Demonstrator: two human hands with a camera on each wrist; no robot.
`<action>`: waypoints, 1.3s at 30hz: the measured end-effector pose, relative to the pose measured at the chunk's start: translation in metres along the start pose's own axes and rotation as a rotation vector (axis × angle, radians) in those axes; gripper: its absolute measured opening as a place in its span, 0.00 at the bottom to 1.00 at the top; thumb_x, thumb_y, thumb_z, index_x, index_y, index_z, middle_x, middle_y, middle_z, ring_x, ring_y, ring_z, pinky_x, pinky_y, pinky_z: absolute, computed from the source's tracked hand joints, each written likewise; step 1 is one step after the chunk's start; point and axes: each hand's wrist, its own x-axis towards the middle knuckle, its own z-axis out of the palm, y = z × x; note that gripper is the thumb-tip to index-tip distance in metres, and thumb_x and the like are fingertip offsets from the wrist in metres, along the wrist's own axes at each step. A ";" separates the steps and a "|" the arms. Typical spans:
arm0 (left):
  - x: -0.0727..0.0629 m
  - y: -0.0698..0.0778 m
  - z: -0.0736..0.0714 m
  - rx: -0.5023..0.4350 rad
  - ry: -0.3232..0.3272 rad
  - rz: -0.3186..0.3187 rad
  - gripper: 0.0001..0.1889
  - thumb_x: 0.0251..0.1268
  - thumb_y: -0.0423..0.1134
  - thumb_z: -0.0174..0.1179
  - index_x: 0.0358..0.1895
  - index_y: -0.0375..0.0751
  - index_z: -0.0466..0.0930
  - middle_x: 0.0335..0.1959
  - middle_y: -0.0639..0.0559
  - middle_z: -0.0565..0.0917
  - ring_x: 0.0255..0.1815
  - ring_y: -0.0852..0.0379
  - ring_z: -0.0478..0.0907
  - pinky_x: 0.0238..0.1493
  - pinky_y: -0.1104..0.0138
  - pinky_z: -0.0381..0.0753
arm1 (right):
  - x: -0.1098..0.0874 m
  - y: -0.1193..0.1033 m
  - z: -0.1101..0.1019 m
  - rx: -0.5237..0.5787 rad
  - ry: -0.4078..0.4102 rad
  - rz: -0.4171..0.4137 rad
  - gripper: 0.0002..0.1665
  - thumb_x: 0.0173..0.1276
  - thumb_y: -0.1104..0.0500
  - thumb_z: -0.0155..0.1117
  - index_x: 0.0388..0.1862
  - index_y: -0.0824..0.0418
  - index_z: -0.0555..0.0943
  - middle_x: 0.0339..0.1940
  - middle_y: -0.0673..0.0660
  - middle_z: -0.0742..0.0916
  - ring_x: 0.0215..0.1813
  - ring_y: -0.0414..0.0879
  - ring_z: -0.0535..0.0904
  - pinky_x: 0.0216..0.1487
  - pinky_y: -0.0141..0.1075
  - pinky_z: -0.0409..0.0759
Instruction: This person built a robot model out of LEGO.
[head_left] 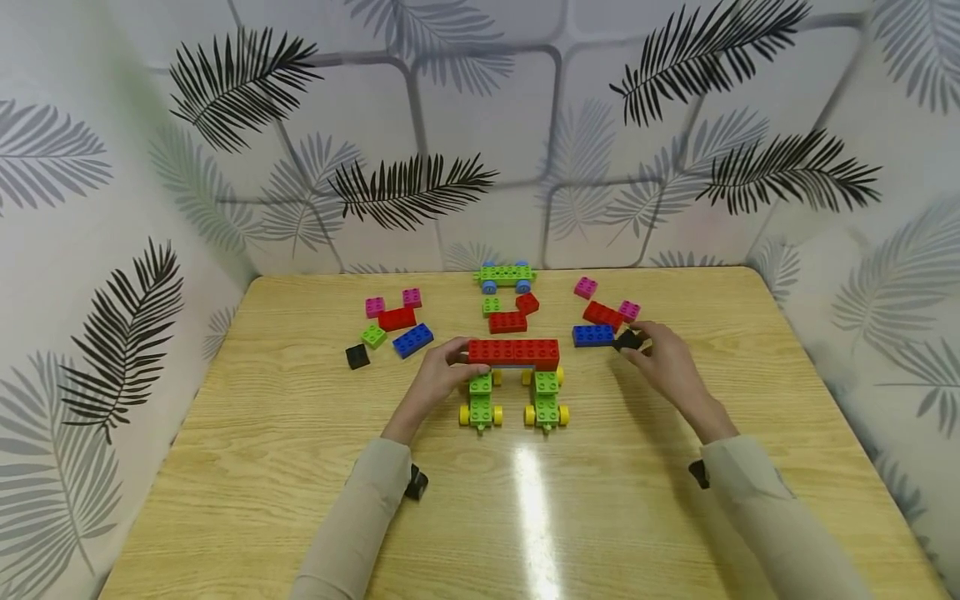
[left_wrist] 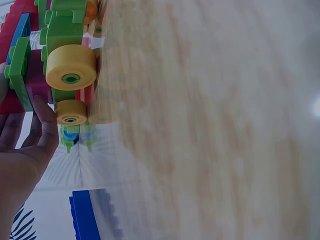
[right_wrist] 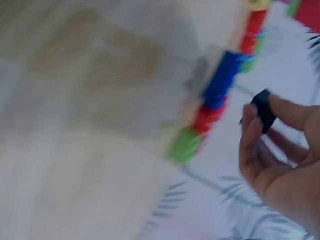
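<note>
My left hand (head_left: 444, 372) grips the left end of a built piece. A long red brick (head_left: 513, 353) runs across its top, bridging two green wheeled bases (head_left: 547, 407) with yellow wheels. In the left wrist view, a fingertip lies at a purple brick (left_wrist: 37, 75) under the build, close to a yellow wheel (left_wrist: 71, 67). Off to the right, my right hand (head_left: 667, 363) pinches a small black brick (head_left: 628, 340) between thumb and fingers, beside a blue brick (head_left: 593, 336). The right wrist view has that black brick held above the table.
Behind the build lie a red brick (head_left: 507, 322) and a green car base (head_left: 506, 275) with blue wheels. Loose bricks on the left include a black one (head_left: 357, 357) and a blue one (head_left: 413, 340). A red brick (head_left: 603, 315) and pink brick (head_left: 629, 311) lie beyond the right hand.
</note>
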 end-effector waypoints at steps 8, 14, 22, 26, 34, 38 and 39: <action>-0.001 0.000 0.001 0.025 0.010 -0.006 0.23 0.59 0.45 0.68 0.59 0.48 0.78 0.51 0.52 0.82 0.51 0.51 0.79 0.50 0.58 0.78 | 0.005 -0.063 -0.004 0.091 -0.085 -0.280 0.25 0.65 0.66 0.66 0.61 0.64 0.77 0.50 0.64 0.81 0.39 0.55 0.82 0.39 0.46 0.82; -0.002 0.000 0.003 0.016 0.004 -0.003 0.23 0.60 0.45 0.67 0.59 0.48 0.78 0.53 0.50 0.81 0.50 0.52 0.79 0.49 0.60 0.78 | 0.007 -0.078 0.002 0.052 -0.181 -0.405 0.26 0.63 0.66 0.67 0.61 0.60 0.78 0.46 0.57 0.81 0.37 0.47 0.79 0.38 0.39 0.80; -0.003 0.002 0.003 0.010 0.005 -0.017 0.23 0.60 0.45 0.68 0.59 0.49 0.78 0.53 0.51 0.81 0.51 0.52 0.78 0.49 0.59 0.78 | 0.012 -0.078 0.007 -0.039 -0.144 -0.455 0.24 0.63 0.65 0.68 0.59 0.62 0.79 0.47 0.59 0.81 0.35 0.46 0.78 0.37 0.40 0.80; -0.002 0.002 0.002 0.017 0.013 -0.014 0.23 0.60 0.44 0.68 0.59 0.48 0.78 0.52 0.51 0.82 0.51 0.51 0.79 0.50 0.58 0.79 | 0.015 -0.082 0.005 -0.072 -0.158 -0.451 0.24 0.62 0.66 0.68 0.58 0.63 0.80 0.46 0.60 0.82 0.37 0.48 0.80 0.39 0.42 0.81; -0.002 0.000 0.002 0.017 0.015 -0.006 0.23 0.60 0.42 0.68 0.59 0.47 0.78 0.51 0.51 0.82 0.51 0.51 0.79 0.49 0.58 0.79 | 0.018 -0.089 0.002 -0.116 -0.203 -0.454 0.23 0.62 0.68 0.68 0.57 0.66 0.80 0.46 0.62 0.83 0.42 0.52 0.81 0.42 0.45 0.81; -0.002 0.000 0.002 0.007 0.011 -0.008 0.23 0.59 0.42 0.68 0.59 0.47 0.78 0.52 0.51 0.82 0.51 0.51 0.79 0.49 0.59 0.79 | 0.020 -0.089 0.002 -0.140 -0.206 -0.464 0.23 0.60 0.68 0.69 0.56 0.67 0.81 0.43 0.61 0.83 0.38 0.51 0.79 0.38 0.42 0.81; -0.002 0.000 0.002 0.006 0.009 -0.011 0.23 0.59 0.42 0.68 0.59 0.47 0.78 0.52 0.51 0.82 0.51 0.51 0.79 0.49 0.59 0.79 | 0.020 -0.089 0.002 -0.146 -0.209 -0.463 0.23 0.59 0.68 0.70 0.55 0.66 0.81 0.42 0.61 0.83 0.36 0.50 0.78 0.37 0.40 0.80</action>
